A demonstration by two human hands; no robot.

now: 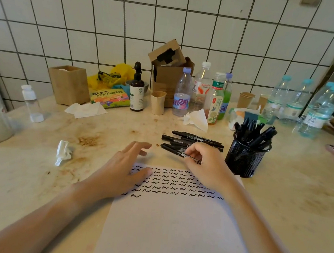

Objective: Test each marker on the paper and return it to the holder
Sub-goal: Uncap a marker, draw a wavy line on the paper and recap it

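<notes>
- Right hand [203, 165]: fingers curled, pinching one black marker [176, 152] near its right end; the marker's long axis runs left and slightly away from the hand, free end pointing toward the left hand
- Left hand [124, 169]: fingers straight and loosely spread, palm down over the top left corner of the paper [171, 230], holding nothing; its fingertips lie just left of the held marker's free end, so it is the nearer hand for pulling a cap
- Loose markers [195, 139]: a small heap lying flat on the desk [32, 184] just beyond the right hand, long axes left to right, probably untested
- Holder [245, 157]: black mesh cup, just right of the right hand, upright, holding a bunch of black markers standing on end
- Paper: rows of short black squiggles across its upper part, the last row only begun at the left; lower part blank
</notes>
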